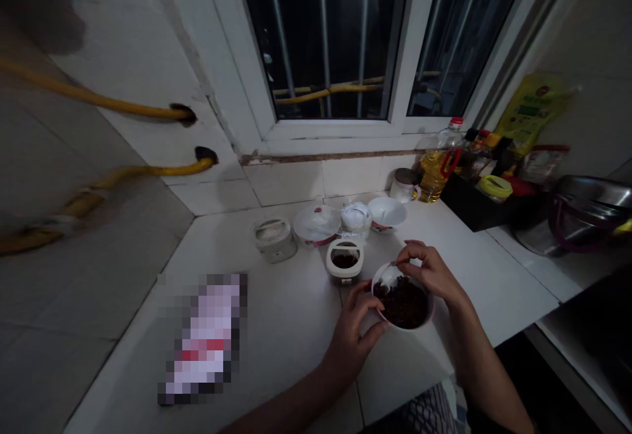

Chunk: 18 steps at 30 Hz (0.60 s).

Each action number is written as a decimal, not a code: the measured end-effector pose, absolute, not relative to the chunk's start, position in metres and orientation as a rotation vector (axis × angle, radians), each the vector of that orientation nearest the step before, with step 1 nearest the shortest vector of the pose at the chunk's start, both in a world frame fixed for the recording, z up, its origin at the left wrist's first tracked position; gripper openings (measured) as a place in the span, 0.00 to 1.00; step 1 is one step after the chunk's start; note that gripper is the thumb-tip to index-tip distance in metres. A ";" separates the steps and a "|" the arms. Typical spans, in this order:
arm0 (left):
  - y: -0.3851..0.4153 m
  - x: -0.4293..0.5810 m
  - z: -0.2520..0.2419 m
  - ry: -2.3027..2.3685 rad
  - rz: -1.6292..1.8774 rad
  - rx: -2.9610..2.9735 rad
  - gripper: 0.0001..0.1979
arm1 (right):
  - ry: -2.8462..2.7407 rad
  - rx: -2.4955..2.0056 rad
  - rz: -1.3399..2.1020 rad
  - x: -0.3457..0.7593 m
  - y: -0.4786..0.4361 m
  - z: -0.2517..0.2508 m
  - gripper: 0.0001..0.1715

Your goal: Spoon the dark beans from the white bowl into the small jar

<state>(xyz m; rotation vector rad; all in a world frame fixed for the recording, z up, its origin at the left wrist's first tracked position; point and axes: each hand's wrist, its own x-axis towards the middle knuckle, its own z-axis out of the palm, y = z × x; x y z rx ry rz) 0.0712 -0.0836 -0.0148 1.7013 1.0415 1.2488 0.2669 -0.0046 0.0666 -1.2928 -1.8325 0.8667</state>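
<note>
A small pink-rimmed bowl (403, 302) filled with a dark chunky food sits on the white counter. My left hand (354, 328) grips its near left side, fingers curled round the rim. My right hand (428, 269) hovers over the far rim, fingers pinched on a small spoon (391, 274) that dips into the food. Just behind the bowl stands an open white jar (344, 259) with dark contents.
Behind are a lidded white jar (274, 238), a lidded bowl (316, 224), a small lidded pot (356, 217), an empty bowl (386, 212) and a cup (404, 186). An oil bottle (436, 164), a black tray of condiments (474, 207) and a metal pot (582, 213) crowd the right. A blurred-out packet (205, 338) lies left.
</note>
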 end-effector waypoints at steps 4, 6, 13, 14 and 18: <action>-0.083 0.071 -0.014 1.024 1.255 1.700 0.04 | -1.651 -1.312 1.007 0.271 -0.003 0.069 0.04; -0.083 0.071 -0.015 1.020 1.262 1.702 0.04 | -1.557 -1.302 1.071 0.276 -0.001 0.070 0.04; -0.083 0.072 -0.019 1.025 1.260 1.718 0.04 | -1.432 -1.269 1.132 0.282 0.004 0.068 0.03; -0.083 0.072 -0.019 1.028 1.261 1.718 0.04 | -1.414 -1.265 1.141 0.282 0.004 0.067 0.03; -0.083 0.072 -0.018 1.037 1.254 1.710 0.05 | -1.336 -1.263 1.180 0.283 0.006 0.065 0.03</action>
